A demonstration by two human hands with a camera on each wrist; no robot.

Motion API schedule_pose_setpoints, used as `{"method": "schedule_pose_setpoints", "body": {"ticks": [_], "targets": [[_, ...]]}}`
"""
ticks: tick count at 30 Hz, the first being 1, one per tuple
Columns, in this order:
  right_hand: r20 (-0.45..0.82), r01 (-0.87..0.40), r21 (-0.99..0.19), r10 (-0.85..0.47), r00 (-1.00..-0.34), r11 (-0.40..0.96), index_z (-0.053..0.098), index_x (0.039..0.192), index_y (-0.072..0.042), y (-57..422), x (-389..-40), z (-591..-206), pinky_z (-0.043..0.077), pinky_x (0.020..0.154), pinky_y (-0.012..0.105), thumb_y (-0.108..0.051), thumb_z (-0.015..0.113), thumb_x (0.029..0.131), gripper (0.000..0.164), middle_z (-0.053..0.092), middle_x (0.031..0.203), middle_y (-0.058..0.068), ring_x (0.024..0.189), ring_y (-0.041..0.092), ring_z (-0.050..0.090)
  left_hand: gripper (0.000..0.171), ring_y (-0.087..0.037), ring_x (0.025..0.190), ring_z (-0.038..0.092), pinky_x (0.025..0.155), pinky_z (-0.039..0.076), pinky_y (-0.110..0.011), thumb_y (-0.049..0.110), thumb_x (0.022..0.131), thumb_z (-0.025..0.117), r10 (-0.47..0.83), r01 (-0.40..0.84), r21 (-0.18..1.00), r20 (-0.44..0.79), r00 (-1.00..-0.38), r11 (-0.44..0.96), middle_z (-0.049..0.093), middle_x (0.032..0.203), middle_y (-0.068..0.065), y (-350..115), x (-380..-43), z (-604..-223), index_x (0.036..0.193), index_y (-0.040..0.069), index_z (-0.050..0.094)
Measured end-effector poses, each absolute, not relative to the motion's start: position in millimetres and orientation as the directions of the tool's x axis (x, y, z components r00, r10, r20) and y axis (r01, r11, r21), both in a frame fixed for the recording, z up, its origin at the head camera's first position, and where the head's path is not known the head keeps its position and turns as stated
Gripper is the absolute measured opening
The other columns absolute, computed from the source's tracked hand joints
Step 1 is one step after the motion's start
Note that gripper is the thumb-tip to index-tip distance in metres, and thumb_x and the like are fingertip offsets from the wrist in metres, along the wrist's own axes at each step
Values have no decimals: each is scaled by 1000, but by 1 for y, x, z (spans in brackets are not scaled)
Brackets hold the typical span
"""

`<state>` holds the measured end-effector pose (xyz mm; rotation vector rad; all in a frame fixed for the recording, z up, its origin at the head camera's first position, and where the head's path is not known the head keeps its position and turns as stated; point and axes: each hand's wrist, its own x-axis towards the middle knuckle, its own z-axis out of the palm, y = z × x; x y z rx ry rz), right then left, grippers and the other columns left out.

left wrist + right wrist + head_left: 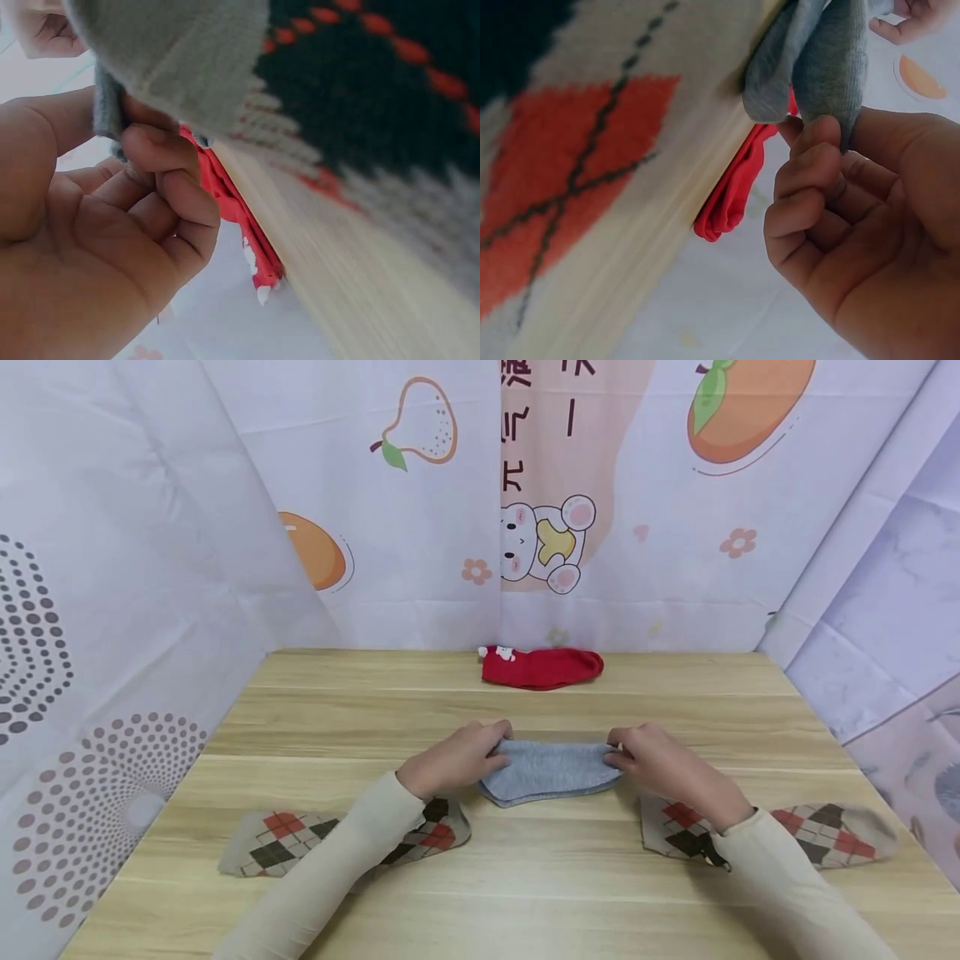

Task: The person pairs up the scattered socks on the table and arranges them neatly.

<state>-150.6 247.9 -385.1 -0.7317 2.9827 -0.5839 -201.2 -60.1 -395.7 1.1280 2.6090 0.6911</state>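
Note:
A plain grey sock [555,770] is stretched sideways between both hands over the middle of the table. My left hand [461,758] pinches its left end between thumb and fingers, and my right hand [662,767] pinches the right end. In the right wrist view the grey fabric [829,71] hangs in two layers, its edge caught under the right thumb. Beneath the left forearm lies an argyle sock [273,843], partly hidden by the sleeve. Another argyle sock [847,837] lies flat under the right forearm, also partly covered.
A folded red sock [551,668] with a white figure at one end lies near the table's back edge. The wooden table [555,893] meets a printed curtain [420,543] behind, and white cloth [142,568] hangs at the left.

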Motion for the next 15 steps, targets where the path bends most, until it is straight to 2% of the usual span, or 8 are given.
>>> {"method": "schedule_pose_setpoints", "body": {"ticks": [7, 10, 13, 15], "targets": [[84, -432, -343, -431, -898, 834, 68, 85, -11, 246, -151, -388, 44, 58, 27, -14, 69, 93, 9, 57, 68, -8, 60, 7, 48, 23, -12, 70, 52, 66, 47, -24, 12, 99, 59, 719, 642, 427, -26, -695, 637, 59, 82, 2, -60, -198, -395, 121, 6, 61], [121, -441, -306, -425, -897, 844, 69, 88, -9, 246, -150, -385, 45, 59, 29, -13, 69, 93, 6, 60, 71, -7, 61, 7, 50, 20, -13, 68, 54, 64, 49, -27, 10, 98, 58, 717, 688, 323, 41, -696, 650, 62, 81, -2, -60, -196, -392, 117, 4, 64], [179, -471, -250, -438, -881, 846, 69, 91, -8, 239, -146, -379, 48, 61, 31, -11, 70, 92, 3, 62, 75, -5, 65, 8, 54, 18, -18, 74, 59, 68, 51, -33, 11, 97, 61, 723, 731, 161, 118, -681, 663, 65, 87, -6, -58, -188, -384, 113, 5, 66], [207, -505, -215, -467, -860, 836, 70, 94, -7, 233, -142, -375, 51, 65, 33, -10, 71, 91, 4, 64, 81, -2, 70, 12, 59, 19, -20, 79, 60, 69, 51, -33, 11, 96, 62, 743, 754, 105, 131, -656, 648, 66, 92, -7, -54, -179, -376, 113, 5, 67]]}}
